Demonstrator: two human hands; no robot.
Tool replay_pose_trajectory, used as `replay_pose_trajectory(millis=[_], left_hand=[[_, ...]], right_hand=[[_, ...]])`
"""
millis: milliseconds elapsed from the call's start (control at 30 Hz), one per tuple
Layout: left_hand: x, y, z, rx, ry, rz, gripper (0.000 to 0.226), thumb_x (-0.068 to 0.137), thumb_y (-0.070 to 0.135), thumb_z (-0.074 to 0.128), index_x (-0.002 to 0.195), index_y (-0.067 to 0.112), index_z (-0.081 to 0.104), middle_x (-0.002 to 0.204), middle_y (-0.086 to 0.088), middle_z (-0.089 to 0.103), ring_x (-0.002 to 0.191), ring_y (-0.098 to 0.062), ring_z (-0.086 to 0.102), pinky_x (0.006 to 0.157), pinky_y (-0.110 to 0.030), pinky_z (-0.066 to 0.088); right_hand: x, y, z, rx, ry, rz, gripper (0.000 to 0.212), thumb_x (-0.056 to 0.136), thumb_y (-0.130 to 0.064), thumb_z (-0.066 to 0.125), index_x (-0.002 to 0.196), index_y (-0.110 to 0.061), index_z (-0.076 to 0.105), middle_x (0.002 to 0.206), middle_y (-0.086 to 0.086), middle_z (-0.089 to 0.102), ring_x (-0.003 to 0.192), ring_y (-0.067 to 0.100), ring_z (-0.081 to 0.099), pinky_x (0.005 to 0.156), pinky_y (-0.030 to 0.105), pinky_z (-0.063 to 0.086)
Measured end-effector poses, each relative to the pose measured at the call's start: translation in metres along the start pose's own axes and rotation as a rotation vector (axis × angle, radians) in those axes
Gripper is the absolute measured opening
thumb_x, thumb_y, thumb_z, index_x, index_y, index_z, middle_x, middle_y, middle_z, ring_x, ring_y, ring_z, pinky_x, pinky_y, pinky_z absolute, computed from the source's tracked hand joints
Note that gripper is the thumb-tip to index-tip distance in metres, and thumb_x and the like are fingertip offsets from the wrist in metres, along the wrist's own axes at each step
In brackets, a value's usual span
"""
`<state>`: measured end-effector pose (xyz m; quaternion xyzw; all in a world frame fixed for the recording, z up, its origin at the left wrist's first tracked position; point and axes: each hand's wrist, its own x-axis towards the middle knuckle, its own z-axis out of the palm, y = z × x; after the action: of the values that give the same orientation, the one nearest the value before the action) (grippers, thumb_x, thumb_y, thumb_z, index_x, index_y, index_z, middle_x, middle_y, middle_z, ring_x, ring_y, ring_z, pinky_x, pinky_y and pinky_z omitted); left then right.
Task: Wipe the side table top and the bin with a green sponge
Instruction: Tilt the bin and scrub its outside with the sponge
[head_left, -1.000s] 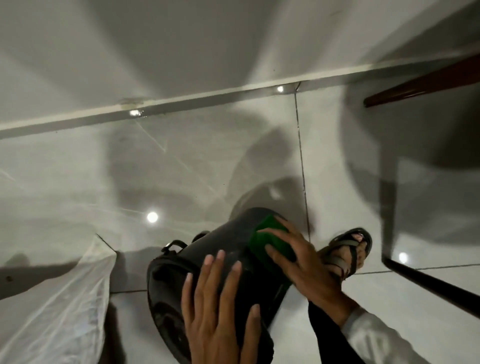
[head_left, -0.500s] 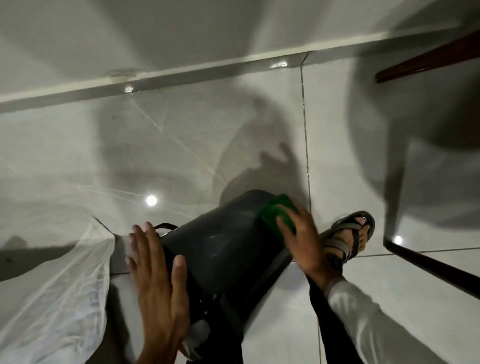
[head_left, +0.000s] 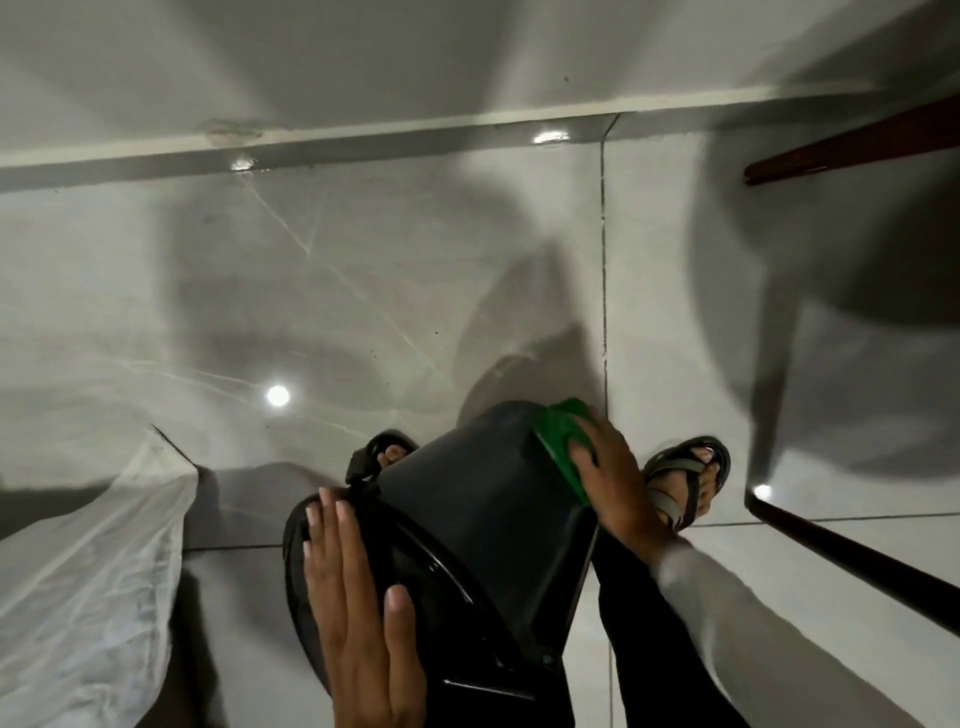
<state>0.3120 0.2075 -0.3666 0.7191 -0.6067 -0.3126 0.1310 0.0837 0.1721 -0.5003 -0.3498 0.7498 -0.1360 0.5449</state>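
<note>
Now left hand (head_left: 358, 608) back atop bin (head_left: 483, 525); sponge (head_left: 563, 441) near base.

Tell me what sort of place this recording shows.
Probably an indoor room of a home: glossy tiled floor, white skirting along the wall, dark wooden furniture leg, and a black bin being wiped.

**Colours and patterns, head view**

Bin (head_left: 483, 499): black, glossy, plain. Sponge (head_left: 561, 441): bright green, no pattern. Floor (head_left: 311, 291): pale grey tiles with faint white veins, darker grey grout lines. Skirting (head_left: 363, 136): white strip above a grey band. Sheet (head_left: 88, 571): translucent white. Sandal (head_left: 685, 483): black with grey straps. Sleeve (head_left: 727, 597): white. Trouser leg (head_left: 654, 649): black. Wooden edge (head_left: 852, 148): dark reddish brown.
</note>
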Motion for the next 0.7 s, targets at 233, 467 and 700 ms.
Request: replay_pose_trajectory(millis=[233,467,700], left_hand=[[0.047,-0.024,-0.019,-0.105,-0.023,-0.101,0.064,0.101,0.042,0.034,0.162,0.022,0.041,0.179,-0.003,0.027,0.169,-0.021,0.017,0.13,-0.072,0.019],[0.045,-0.03,-0.028,-0.015,-0.203,0.071,0.066,0.101,0.074,0.032,0.144,0.029,0.053,0.162,-0.014,0.046,0.154,-0.04,0.041,0.126,-0.07,0.027],[0.025,-0.012,-0.006,0.15,-0.217,0.264,0.065,0.102,0.073,0.022,0.153,0.039,0.046,0.174,-0.01,0.035,0.169,-0.024,0.016,0.126,-0.081,0.01]], right_hand=[[-0.017,-0.045,0.016,0.162,-0.127,-0.068,0.046,0.096,-0.014,0.059,0.134,-0.037,0.067,0.162,-0.022,0.036,0.156,0.015,0.032,0.128,0.03,0.021],[-0.106,-0.041,0.013,0.106,-0.231,-0.394,0.047,0.1,-0.024,0.053,0.138,-0.05,0.056,0.17,-0.008,0.033,0.159,0.012,0.03,0.128,0.015,0.021],[0.012,-0.019,0.021,0.071,-0.079,0.227,0.033,0.104,-0.014,0.058,0.135,-0.008,0.067,0.152,0.011,0.059,0.143,0.031,0.053,0.112,0.023,0.035]])
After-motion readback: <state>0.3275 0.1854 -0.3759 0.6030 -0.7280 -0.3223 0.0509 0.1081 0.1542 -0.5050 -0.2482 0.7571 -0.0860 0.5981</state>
